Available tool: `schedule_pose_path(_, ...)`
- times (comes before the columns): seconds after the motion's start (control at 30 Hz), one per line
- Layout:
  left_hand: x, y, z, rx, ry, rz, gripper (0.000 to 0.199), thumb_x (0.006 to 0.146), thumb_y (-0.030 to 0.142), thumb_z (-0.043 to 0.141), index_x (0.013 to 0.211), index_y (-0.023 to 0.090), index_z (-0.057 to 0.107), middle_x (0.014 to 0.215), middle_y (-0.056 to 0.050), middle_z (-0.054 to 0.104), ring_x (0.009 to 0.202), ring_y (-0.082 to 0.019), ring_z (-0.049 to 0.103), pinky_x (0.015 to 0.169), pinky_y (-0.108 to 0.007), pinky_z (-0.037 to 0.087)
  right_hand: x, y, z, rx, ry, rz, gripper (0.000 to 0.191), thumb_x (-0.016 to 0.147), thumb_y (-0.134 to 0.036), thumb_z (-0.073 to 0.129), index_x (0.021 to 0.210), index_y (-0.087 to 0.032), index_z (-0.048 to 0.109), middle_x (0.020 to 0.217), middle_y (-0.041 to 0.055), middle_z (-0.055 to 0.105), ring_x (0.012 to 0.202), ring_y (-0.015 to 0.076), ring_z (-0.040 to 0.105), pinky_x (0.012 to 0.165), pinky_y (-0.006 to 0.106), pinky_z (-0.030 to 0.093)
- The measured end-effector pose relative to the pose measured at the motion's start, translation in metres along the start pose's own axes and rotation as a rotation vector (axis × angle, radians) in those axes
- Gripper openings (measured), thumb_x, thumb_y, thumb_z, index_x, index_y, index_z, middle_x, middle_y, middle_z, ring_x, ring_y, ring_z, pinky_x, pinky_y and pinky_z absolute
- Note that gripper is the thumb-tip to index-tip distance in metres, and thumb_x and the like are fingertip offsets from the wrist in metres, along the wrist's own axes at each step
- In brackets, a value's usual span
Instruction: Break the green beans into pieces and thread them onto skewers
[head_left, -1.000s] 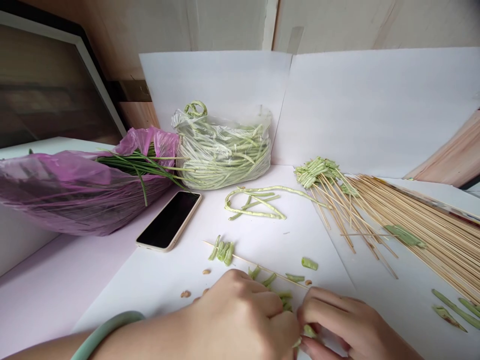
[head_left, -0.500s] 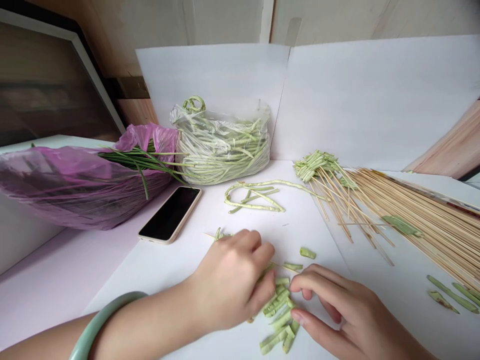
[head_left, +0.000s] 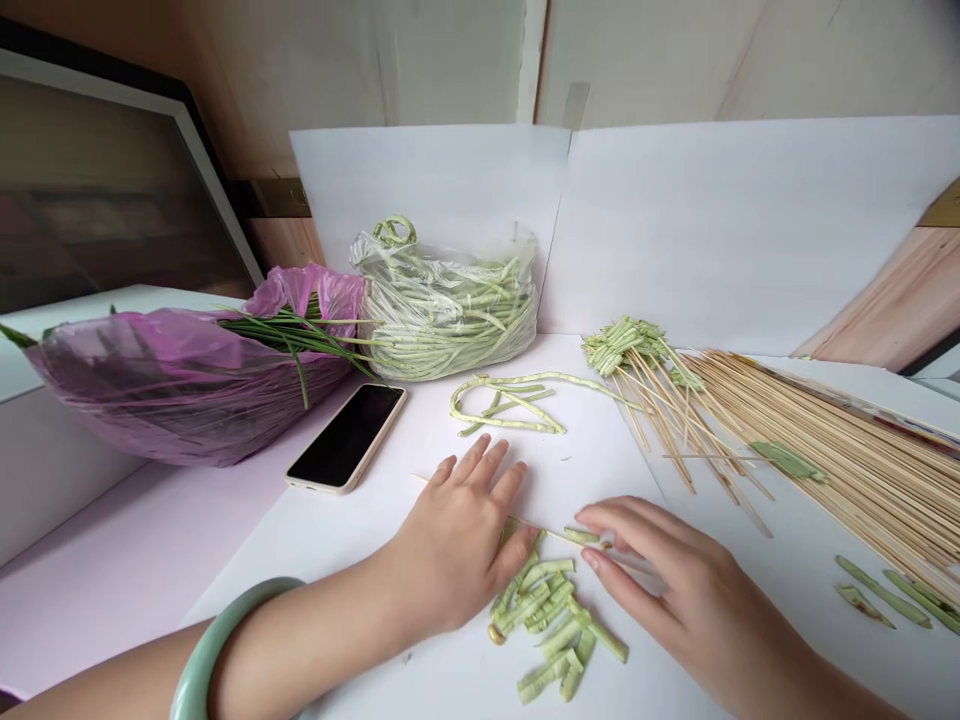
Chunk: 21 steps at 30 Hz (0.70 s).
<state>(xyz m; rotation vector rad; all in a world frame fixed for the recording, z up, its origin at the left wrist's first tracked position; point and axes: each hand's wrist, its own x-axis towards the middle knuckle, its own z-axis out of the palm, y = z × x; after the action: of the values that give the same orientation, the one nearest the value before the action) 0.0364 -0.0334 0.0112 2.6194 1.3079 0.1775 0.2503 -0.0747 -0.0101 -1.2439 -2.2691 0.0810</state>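
Short cut pieces of green bean lie in a loose pile on the white paper. My left hand, with a pale green bangle on its wrist, lies palm down with fingers spread, over a thin skewer and beside the pile. What is under its palm is hidden. To the right of the pile, my right hand has its thumb and index finger close together near the skewer and a small bean piece; whatever is between the fingertips is too small to make out.
A phone lies at left, by a purple bag of green stalks. Behind are a clear bag of long beans and a loose bean. Many skewers and some threaded bean pieces lie at right.
My left hand has opened from a curled shape and spread flat. My right thumb and index finger have moved closer together, and a bean piece near them is no longer visible. The view has shifted slightly.
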Motion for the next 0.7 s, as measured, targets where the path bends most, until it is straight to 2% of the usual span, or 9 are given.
schedule_pose_path(0.07, -0.002, 0.003, -0.002, -0.017, 0.009, 0.024, 0.052, 0.094, 0.039, 0.040, 0.137, 0.010, 0.048, 0.151, -0.020, 0.037, 0.141, -0.040, 0.027, 0.108, -0.063, 0.033, 0.011, 0.002, 0.000, -0.120, 0.000, -0.061, 0.026, 0.094, -0.015, 0.041, 0.114, -0.019, 0.057, 0.096, 0.0075, 0.069, 0.087, 0.0210, 0.067, 0.073, 0.033, 0.056)
schedule_pose_path(0.13, -0.004, 0.005, -0.003, -0.029, 0.012, 0.039, 0.051, 0.093, 0.038, 0.042, 0.135, 0.010, 0.050, 0.148, -0.020, 0.041, 0.140, -0.041, 0.029, 0.107, -0.063, 0.034, 0.024, 0.005, 0.003, -0.206, -0.052, -0.099, 0.035, 0.093, -0.011, 0.039, 0.123, -0.015, 0.056, 0.108, 0.0121, 0.070, 0.098, 0.0255, 0.065, 0.083, 0.041, 0.055)
schedule_pose_path(0.23, -0.004, 0.007, -0.004, -0.050, 0.013, 0.065, 0.042, 0.091, 0.035, 0.046, 0.123, 0.010, 0.057, 0.142, -0.019, 0.048, 0.139, -0.040, 0.032, 0.107, -0.062, 0.035, 0.050, 0.012, 0.012, -0.235, -0.124, -0.049, 0.042, 0.089, -0.002, 0.043, 0.127, -0.012, 0.057, 0.123, 0.0161, 0.065, 0.109, 0.0289, 0.060, 0.094, 0.048, 0.050)
schedule_pose_path(0.3, -0.004, 0.008, -0.005, -0.082, 0.022, 0.084, 0.036, 0.090, 0.033, 0.048, 0.115, 0.011, 0.061, 0.138, -0.018, 0.052, 0.138, -0.038, 0.034, 0.108, -0.061, 0.035, 0.071, 0.017, 0.018, -0.230, -0.165, 0.013, 0.041, 0.089, 0.000, 0.047, 0.125, -0.015, 0.058, 0.127, 0.0139, 0.062, 0.115, 0.0270, 0.057, 0.096, 0.045, 0.049)
schedule_pose_path(0.4, -0.004, 0.006, -0.007, -0.143, 0.068, 0.093, 0.033, 0.090, 0.032, 0.048, 0.113, 0.012, 0.062, 0.131, -0.016, 0.057, 0.135, -0.036, 0.038, 0.107, -0.057, 0.037, 0.104, 0.021, 0.027, -0.202, -0.232, 0.143, 0.021, 0.095, -0.023, 0.057, 0.114, -0.018, 0.062, 0.119, 0.0082, 0.063, 0.106, 0.0221, 0.061, 0.089, 0.044, 0.052)
schedule_pose_path(0.5, -0.003, 0.003, -0.008, -0.213, 0.132, 0.085, 0.029, 0.089, 0.030, 0.050, 0.107, 0.012, 0.065, 0.122, -0.014, 0.061, 0.126, -0.034, 0.047, 0.104, -0.052, 0.041, 0.128, 0.022, 0.033, -0.094, -0.302, 0.253, 0.023, 0.094, -0.030, 0.059, 0.114, -0.018, 0.062, 0.117, 0.0081, 0.062, 0.098, 0.0200, 0.064, 0.083, 0.039, 0.054)
schedule_pose_path(0.6, -0.004, 0.003, -0.009, -0.335, 0.161, 0.058, 0.023, 0.087, 0.028, 0.051, 0.099, 0.015, 0.065, 0.107, -0.011, 0.064, 0.108, -0.030, 0.055, 0.094, -0.048, 0.047, 0.138, 0.022, 0.032, 0.100, -0.346, 0.326, 0.025, 0.094, -0.031, 0.059, 0.115, -0.017, 0.061, 0.115, 0.0075, 0.063, 0.096, 0.0198, 0.064, 0.081, 0.039, 0.055)
schedule_pose_path(0.7, -0.005, 0.004, -0.008, -0.465, 0.182, 0.008, 0.013, 0.085, 0.028, 0.052, 0.089, 0.018, 0.060, 0.093, -0.007, 0.062, 0.095, -0.025, 0.056, 0.084, -0.042, 0.048, 0.132, 0.020, 0.023, 0.377, -0.378, 0.397, 0.020, 0.094, -0.031, 0.059, 0.105, -0.014, 0.063, 0.100, 0.0042, 0.066, 0.081, 0.0157, 0.065, 0.070, 0.033, 0.056)
